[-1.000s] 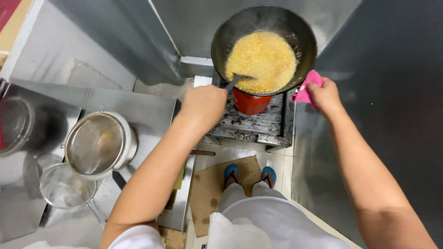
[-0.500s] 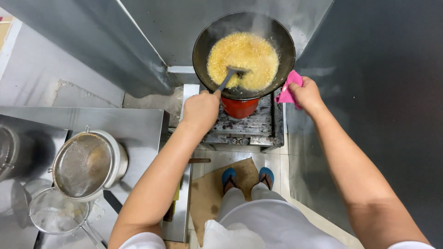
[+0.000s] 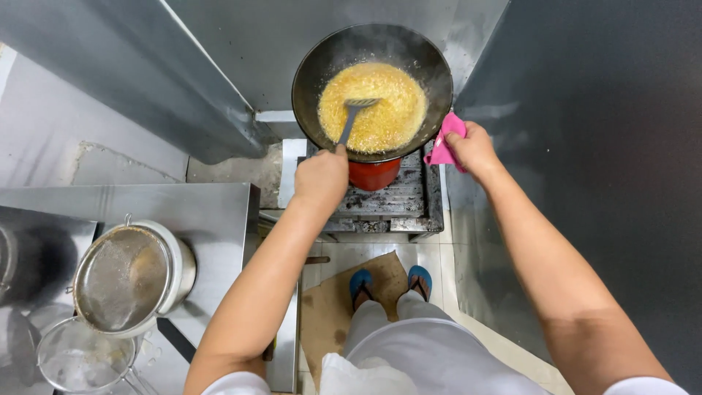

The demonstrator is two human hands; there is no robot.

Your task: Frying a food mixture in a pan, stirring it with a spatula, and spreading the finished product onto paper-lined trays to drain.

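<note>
Gripping the spatula [image 3: 352, 119] handle, my left hand [image 3: 322, 179] is closed tight around it, the blade resting in the yellow mix [image 3: 373, 106] near the middle of the wok [image 3: 372, 89]. My right hand [image 3: 475, 148] is closed on a pink cloth [image 3: 444, 143], pinching it against the wok's rim on the right side to steady the pan. The wok sits on a red burner [image 3: 374, 174] over a dark grate [image 3: 398, 201], boxed in by steel walls on three sides.

To stir well, I judge I should keep the cloth hold firm so the wok cannot tip or spin, sweep the blade along the curved bottom, and pull the edges of the mix toward the centre so nothing sticks. Keeping my bare forearm off the hot rim matters too.

Down to my left, a tabletop [image 3: 219, 212] carries a pot with a metal strainer [image 3: 121, 278] set in it, and a second mesh strainer [image 3: 77, 358] just beside. I stand on cardboard [image 3: 329, 307] laid on the floor.
</note>
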